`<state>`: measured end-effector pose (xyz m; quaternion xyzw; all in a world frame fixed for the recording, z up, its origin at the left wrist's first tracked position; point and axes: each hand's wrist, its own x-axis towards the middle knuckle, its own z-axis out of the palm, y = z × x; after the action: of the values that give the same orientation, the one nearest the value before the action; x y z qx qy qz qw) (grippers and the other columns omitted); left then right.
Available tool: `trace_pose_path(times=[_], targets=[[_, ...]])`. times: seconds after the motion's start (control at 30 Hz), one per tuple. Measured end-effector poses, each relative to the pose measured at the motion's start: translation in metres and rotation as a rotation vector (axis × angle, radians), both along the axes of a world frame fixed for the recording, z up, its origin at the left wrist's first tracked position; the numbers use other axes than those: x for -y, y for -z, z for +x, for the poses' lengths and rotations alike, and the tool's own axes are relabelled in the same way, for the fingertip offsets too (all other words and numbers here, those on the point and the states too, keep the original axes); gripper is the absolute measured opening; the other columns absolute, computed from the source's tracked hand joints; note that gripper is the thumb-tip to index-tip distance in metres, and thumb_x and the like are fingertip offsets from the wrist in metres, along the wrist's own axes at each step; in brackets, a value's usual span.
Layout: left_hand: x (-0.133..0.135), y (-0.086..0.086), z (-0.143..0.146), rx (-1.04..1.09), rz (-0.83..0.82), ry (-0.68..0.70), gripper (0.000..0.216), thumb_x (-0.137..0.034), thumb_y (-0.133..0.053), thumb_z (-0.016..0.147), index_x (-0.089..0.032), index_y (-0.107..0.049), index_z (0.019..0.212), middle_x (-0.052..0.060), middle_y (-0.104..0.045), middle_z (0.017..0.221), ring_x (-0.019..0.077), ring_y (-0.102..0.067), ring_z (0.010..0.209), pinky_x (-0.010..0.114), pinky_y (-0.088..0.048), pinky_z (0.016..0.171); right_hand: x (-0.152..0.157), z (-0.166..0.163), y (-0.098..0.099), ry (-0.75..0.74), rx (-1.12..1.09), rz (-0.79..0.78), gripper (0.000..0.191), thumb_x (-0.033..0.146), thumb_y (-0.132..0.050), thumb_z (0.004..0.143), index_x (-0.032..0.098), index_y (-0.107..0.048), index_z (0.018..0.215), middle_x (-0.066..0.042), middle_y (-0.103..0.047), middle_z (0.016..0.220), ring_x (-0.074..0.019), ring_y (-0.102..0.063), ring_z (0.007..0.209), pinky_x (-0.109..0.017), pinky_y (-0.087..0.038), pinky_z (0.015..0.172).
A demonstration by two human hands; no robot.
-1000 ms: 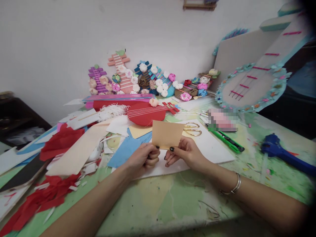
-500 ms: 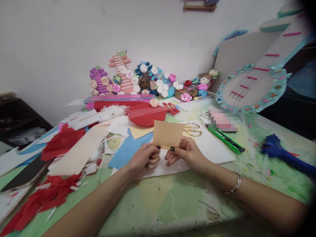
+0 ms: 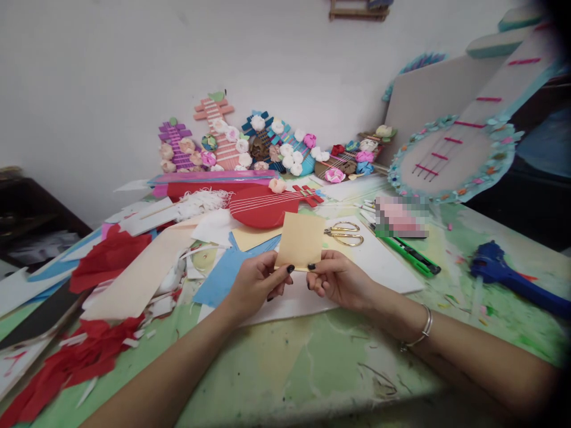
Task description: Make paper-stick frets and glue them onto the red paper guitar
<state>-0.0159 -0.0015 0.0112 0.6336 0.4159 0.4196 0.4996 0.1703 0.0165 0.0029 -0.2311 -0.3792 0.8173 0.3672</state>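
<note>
Both of my hands hold a small tan paper card [image 3: 301, 239] upright above a white sheet [image 3: 379, 261] on the table. My left hand [image 3: 255, 284] pinches its lower left corner with thumb and fingers. My right hand [image 3: 335, 278] pinches its lower right edge; a silver bangle [image 3: 422, 333] sits on that wrist. The card now looks narrower and taller than wide.
Gold scissors [image 3: 344, 233], a green utility knife [image 3: 413, 254] and a blue glue gun [image 3: 504, 274] lie to the right. Red, blue and cream paper scraps [image 3: 134, 267] cover the left. A red paper guitar [image 3: 267, 205] and flowered paper instruments [image 3: 250, 145] stand behind.
The tan card has been turned or folded between my fingers, showing a narrower face. Both hands shifted slightly; my left thumb moved up onto the card's edge.
</note>
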Motion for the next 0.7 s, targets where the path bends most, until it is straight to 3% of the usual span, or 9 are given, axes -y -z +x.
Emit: trace_pose_path(times=[0.13,0.27,0.4,0.7], targets=[[0.0009,-0.0011,0.0005,-0.018,0.007,-0.032,0.025,-0.035,-0.058,0.078,-0.013,-0.053,0.065,-0.006,-0.047,0.042,0.0033,-0.039,0.034,0.015,-0.028,0.034,0.0016,-0.0005,-0.0018,-0.015,0.015,0.019,0.01,0.008,-0.058,0.066,0.006,-0.06,0.076,-0.008,-0.067,0.057,-0.0111,-0.061,0.042,-0.014,-0.046,0.042],[-0.0003,-0.002,0.0016,0.022,-0.048,-0.082,0.026,-0.036,-0.059,0.077,-0.014,-0.052,0.066,-0.004,-0.051,0.044,0.0031,-0.039,0.032,0.014,-0.027,0.032,0.0047,-0.0027,-0.0014,0.067,0.097,0.205,0.019,0.024,-0.065,0.073,0.01,-0.059,0.084,-0.007,-0.068,0.067,-0.0163,-0.067,0.055,-0.023,-0.054,0.054],[-0.0001,-0.0015,0.0043,0.053,-0.117,-0.106,0.03,-0.04,-0.058,0.076,-0.014,-0.05,0.063,-0.004,-0.052,0.042,0.003,-0.038,0.029,0.013,-0.023,0.03,0.0061,-0.0052,-0.0005,0.162,0.248,0.345,0.029,0.034,-0.069,0.071,0.01,-0.059,0.084,-0.006,-0.068,0.07,-0.0166,-0.068,0.06,-0.026,-0.057,0.06],[0.0025,-0.0028,0.0095,0.061,-0.135,-0.177,0.028,-0.04,-0.057,0.077,-0.015,-0.051,0.068,-0.006,-0.049,0.034,0.0039,-0.033,0.023,0.013,-0.021,0.026,0.0069,-0.0079,0.0001,0.192,0.291,0.345,0.033,0.037,-0.069,0.07,0.009,-0.061,0.085,-0.006,-0.068,0.07,-0.0173,-0.069,0.063,-0.026,-0.058,0.063]])
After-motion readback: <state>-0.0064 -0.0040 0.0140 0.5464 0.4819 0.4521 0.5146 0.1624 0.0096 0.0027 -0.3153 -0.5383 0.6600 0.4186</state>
